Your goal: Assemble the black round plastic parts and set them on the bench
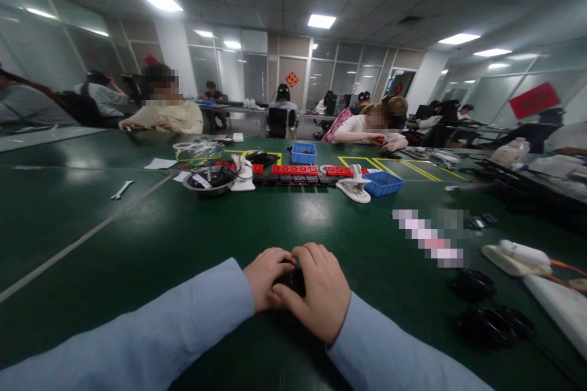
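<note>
Clasping a small glossy black object (295, 281), left hand (266, 278) and right hand (320, 288) risk letting it slip — uneven pressure could cause that.

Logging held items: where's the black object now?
Low centre in the head view, the black object is cupped between the left hand and right hand.

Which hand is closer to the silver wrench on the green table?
Left. The left hand is nearer but not touching; the wrench lies ahead and off to its left. The right hand is farther, on the left hand's other side.
</note>
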Motion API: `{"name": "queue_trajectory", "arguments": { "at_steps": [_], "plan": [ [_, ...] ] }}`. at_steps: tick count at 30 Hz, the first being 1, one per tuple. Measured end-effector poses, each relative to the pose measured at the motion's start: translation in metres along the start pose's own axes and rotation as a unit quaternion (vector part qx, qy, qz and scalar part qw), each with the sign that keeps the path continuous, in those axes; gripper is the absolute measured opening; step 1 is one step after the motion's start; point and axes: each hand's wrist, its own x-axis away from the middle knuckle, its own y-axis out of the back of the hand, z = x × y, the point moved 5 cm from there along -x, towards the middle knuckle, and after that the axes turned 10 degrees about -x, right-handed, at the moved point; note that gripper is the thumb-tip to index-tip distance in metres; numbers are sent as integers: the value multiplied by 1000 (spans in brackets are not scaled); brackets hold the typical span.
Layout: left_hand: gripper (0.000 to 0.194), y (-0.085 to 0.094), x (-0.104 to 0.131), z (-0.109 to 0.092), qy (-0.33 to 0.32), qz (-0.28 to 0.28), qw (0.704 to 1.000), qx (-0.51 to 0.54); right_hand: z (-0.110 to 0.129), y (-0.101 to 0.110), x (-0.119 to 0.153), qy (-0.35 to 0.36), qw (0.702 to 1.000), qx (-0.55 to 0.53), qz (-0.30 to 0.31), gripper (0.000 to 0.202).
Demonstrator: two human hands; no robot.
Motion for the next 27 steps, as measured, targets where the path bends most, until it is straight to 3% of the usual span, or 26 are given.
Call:
{"name": "queue_trajectory", "arguments": {
  "at_steps": [4, 10, 18, 27],
  "plan": [
    [42, 3, 0, -3, 2, 0, 1000, 2, -6, -8, -1, -13, 999, 34, 9, 20],
    [37, 6, 0, -4, 13, 4, 1000, 4, -3, -9, 0, 42, 997, 70, -13, 14],
    [39, 11, 0, -7, 46, 1, 999, 15, 4, -7, 3, 78, 996, 27, -16, 5],
    [41, 15, 1, -10, 37, -9, 999, 18, 8, -1, 8, 77, 995, -55, 14, 28]
  ]
}}
